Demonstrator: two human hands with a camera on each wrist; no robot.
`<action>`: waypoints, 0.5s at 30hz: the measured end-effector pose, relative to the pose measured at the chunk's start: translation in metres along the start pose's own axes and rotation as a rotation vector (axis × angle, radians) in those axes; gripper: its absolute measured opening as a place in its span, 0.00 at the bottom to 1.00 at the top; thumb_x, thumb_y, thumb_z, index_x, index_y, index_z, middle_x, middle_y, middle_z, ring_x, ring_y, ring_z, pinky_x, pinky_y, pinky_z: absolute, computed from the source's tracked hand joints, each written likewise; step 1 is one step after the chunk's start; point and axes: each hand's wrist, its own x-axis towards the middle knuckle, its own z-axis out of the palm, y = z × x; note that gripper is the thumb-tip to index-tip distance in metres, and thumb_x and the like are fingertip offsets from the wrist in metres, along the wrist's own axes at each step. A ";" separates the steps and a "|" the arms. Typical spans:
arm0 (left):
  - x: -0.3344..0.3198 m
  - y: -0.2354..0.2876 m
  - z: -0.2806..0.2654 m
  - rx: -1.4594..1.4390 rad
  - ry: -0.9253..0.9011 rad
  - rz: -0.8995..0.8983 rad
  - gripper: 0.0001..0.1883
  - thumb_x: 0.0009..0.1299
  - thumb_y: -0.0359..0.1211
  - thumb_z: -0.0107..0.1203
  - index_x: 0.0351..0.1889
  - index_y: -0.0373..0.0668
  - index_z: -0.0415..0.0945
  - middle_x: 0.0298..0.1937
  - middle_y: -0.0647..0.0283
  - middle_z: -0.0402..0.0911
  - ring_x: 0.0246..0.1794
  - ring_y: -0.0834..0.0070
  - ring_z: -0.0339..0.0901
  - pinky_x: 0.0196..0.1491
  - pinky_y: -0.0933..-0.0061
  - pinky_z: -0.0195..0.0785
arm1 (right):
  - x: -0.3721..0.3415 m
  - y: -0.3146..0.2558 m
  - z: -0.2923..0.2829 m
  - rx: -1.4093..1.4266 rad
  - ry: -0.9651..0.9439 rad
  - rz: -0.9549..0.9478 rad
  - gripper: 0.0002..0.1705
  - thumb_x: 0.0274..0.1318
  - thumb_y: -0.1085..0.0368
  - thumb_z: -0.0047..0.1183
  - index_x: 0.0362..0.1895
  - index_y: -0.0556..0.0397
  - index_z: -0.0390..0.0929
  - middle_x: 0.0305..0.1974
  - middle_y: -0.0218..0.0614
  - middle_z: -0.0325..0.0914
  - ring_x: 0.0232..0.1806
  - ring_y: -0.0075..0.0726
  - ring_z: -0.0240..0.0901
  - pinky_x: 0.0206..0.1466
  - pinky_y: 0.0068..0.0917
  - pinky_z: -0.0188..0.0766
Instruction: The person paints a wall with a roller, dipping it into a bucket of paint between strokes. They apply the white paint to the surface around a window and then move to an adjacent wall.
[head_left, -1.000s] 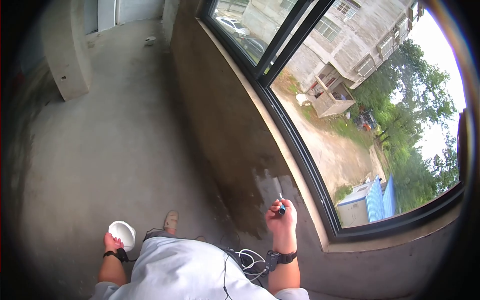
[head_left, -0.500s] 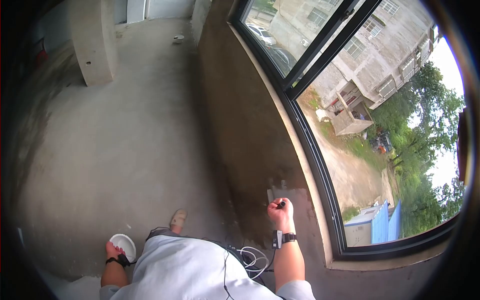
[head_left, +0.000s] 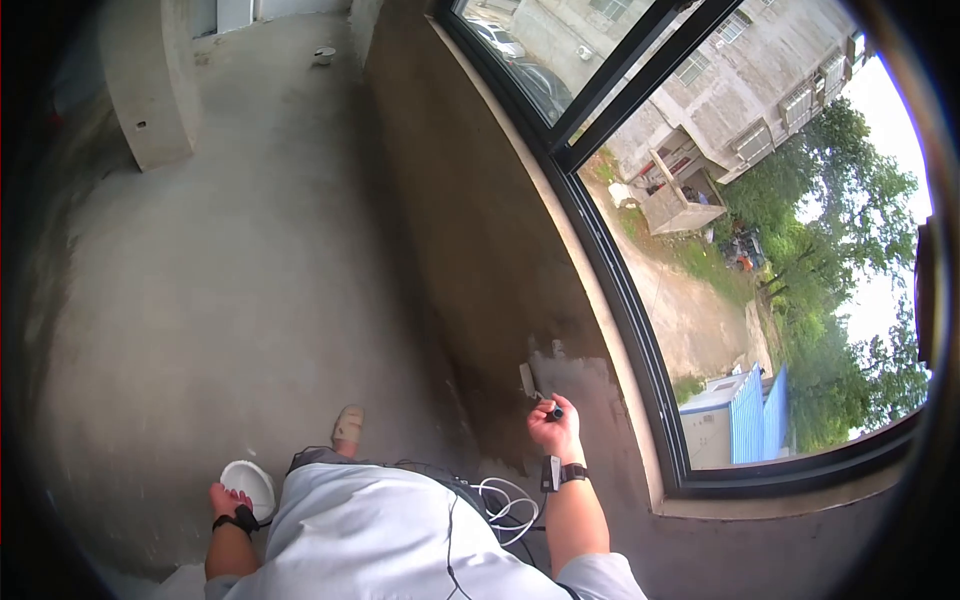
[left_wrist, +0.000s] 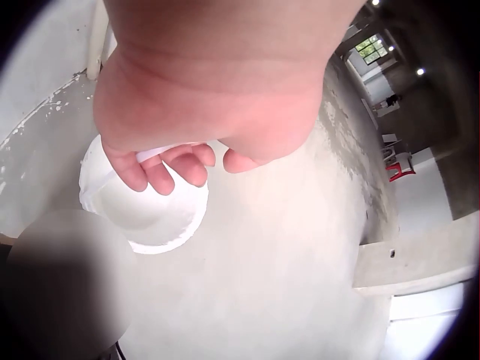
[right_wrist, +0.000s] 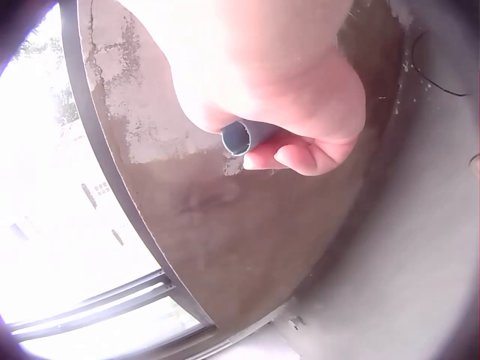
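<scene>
In the head view my right hand (head_left: pixel 556 428) grips a small paint roller (head_left: pixel 527 380), its pale head against the brown wall (head_left: pixel 480 240) below the window. The hollow end of its dark handle (right_wrist: pixel 236 139) sticks out of the fist in the right wrist view. A lighter, wet-looking patch (head_left: pixel 588 378) spreads over the wall beside the roller. Low on the left, my left hand (head_left: pixel 228 503) holds a white bucket (head_left: pixel 250 482) with fingers curled over its handle. White liquid shows inside the bucket (left_wrist: pixel 142 214) in the left wrist view.
A black-framed window (head_left: pixel 625 340) with a pale sill runs along the right. Grey concrete floor (head_left: pixel 240 300) stretches ahead to a pillar (head_left: pixel 150 90) and a small white object (head_left: pixel 324 52). Coiled white cable (head_left: pixel 510 505) hangs at the person's waist.
The roller head, hidden by the hand half a second ago, now shows on the wall left of the patch. The right hand has turned, and the left still holds the bucket.
</scene>
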 end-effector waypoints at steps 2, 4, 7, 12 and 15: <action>-0.004 0.003 0.025 0.021 0.001 0.001 0.18 0.58 0.50 0.52 0.39 0.55 0.63 0.39 0.74 0.66 0.44 0.73 0.66 0.46 0.63 0.59 | -0.021 -0.003 -0.002 0.011 0.007 -0.029 0.11 0.60 0.64 0.45 0.24 0.48 0.65 0.15 0.22 0.65 0.18 0.22 0.63 0.24 0.23 0.56; -0.007 0.009 0.050 0.090 -0.012 -0.001 0.15 0.60 0.51 0.50 0.37 0.56 0.62 0.36 0.77 0.66 0.38 0.76 0.66 0.42 0.68 0.63 | -0.039 -0.005 -0.006 0.006 -0.023 -0.001 0.10 0.60 0.63 0.45 0.25 0.49 0.67 0.16 0.22 0.66 0.17 0.21 0.63 0.23 0.23 0.55; -0.008 0.014 0.088 0.143 -0.027 0.004 0.17 0.60 0.52 0.50 0.40 0.56 0.63 0.39 0.77 0.66 0.40 0.76 0.67 0.44 0.67 0.65 | -0.077 0.001 0.002 -0.038 0.033 -0.031 0.09 0.59 0.62 0.46 0.28 0.52 0.69 0.17 0.22 0.68 0.17 0.22 0.63 0.22 0.23 0.54; 0.015 0.030 0.145 0.280 -0.076 -0.019 0.20 0.61 0.53 0.50 0.45 0.55 0.63 0.43 0.76 0.66 0.44 0.75 0.68 0.47 0.64 0.63 | -0.124 0.026 0.004 -0.137 0.055 -0.167 0.08 0.59 0.63 0.46 0.32 0.53 0.71 0.19 0.23 0.68 0.18 0.24 0.63 0.22 0.24 0.54; 0.027 0.039 0.179 0.368 -0.115 -0.019 0.23 0.62 0.52 0.50 0.50 0.54 0.64 0.46 0.75 0.66 0.47 0.74 0.67 0.50 0.63 0.61 | -0.142 0.045 0.005 -0.201 0.045 -0.273 0.07 0.61 0.63 0.45 0.34 0.52 0.72 0.19 0.24 0.68 0.19 0.25 0.63 0.23 0.25 0.55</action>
